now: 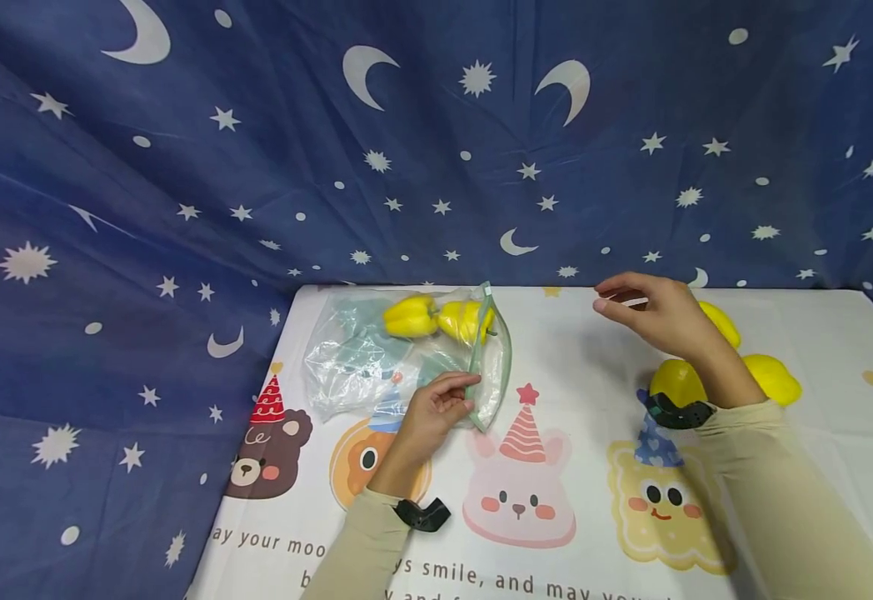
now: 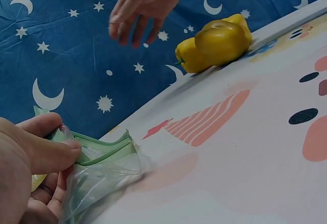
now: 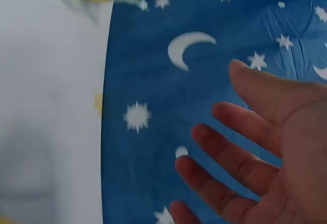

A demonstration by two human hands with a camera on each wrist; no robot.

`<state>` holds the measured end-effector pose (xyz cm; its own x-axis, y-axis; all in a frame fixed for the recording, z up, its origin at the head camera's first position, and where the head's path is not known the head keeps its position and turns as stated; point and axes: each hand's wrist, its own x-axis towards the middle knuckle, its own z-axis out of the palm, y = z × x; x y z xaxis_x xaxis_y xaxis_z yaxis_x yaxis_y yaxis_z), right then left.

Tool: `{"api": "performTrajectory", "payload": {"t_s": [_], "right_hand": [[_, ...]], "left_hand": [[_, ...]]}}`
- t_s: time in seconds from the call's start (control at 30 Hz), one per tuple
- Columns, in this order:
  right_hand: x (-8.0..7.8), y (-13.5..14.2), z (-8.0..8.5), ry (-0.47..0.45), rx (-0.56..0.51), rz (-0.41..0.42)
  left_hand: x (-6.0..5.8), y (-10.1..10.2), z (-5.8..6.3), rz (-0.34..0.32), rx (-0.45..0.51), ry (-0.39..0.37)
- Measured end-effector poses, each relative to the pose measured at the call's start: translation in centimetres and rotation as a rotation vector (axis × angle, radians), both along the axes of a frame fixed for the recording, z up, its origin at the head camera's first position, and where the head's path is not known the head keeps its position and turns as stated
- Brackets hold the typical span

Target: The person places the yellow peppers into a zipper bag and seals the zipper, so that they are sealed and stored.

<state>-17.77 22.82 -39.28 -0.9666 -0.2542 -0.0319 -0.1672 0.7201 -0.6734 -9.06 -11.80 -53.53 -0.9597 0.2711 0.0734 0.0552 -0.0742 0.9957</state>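
A clear zip bag (image 1: 346,367) with a green seal strip lies on the left of the table, two yellow bell peppers (image 1: 410,317) inside it near its mouth. My left hand (image 1: 436,408) pinches the bag's edge by the green strip, thumb against fingers, as the left wrist view shows close up. My right hand (image 1: 657,312) is in the air to the right of the bag, fingers spread and holding nothing. Below and behind that wrist are several yellow pieces, among them a yellow pepper (image 1: 772,379) and a rounded yellow one (image 1: 676,382), partly hidden by the arm.
A white tablecloth (image 1: 541,500) with cartoon animals and printed words covers the table. Dark blue curtains (image 1: 436,150) with moons and stars hang along the back and left edges.
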Motion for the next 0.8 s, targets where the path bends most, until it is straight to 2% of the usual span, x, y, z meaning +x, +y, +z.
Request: {"api": "performTrajectory", "payload": {"t_s": [0.13, 0.23, 0.4, 0.47, 0.67, 0.8], "right_hand": [[0.0, 2.4, 0.4, 0.019, 0.148, 0.009], [0.1, 4.2, 0.3, 0.041, 0.221, -0.002], [-0.1, 7.3, -0.1, -0.003, 0.255, -0.007], [-0.2, 8.2, -0.3, -0.048, 0.279, -0.022], [-0.4, 10.1, -1.2, -0.125, 0.334, -0.063], [-0.5, 11.1, -1.6, -0.139, 0.36, -0.067]], "left_hand": [[0.0, 0.0, 0.0, 0.004, -0.007, 0.0], [0.0, 0.0, 0.0, 0.005, -0.014, -0.001], [0.0, 0.0, -0.1, 0.002, -0.005, 0.008], [0.0, 0.1, 0.0, 0.0, -0.005, 0.013], [0.0, 0.0, 0.1, 0.0, -0.018, 0.012], [0.0, 0.0, 0.1, -0.001, -0.015, 0.001]]}}
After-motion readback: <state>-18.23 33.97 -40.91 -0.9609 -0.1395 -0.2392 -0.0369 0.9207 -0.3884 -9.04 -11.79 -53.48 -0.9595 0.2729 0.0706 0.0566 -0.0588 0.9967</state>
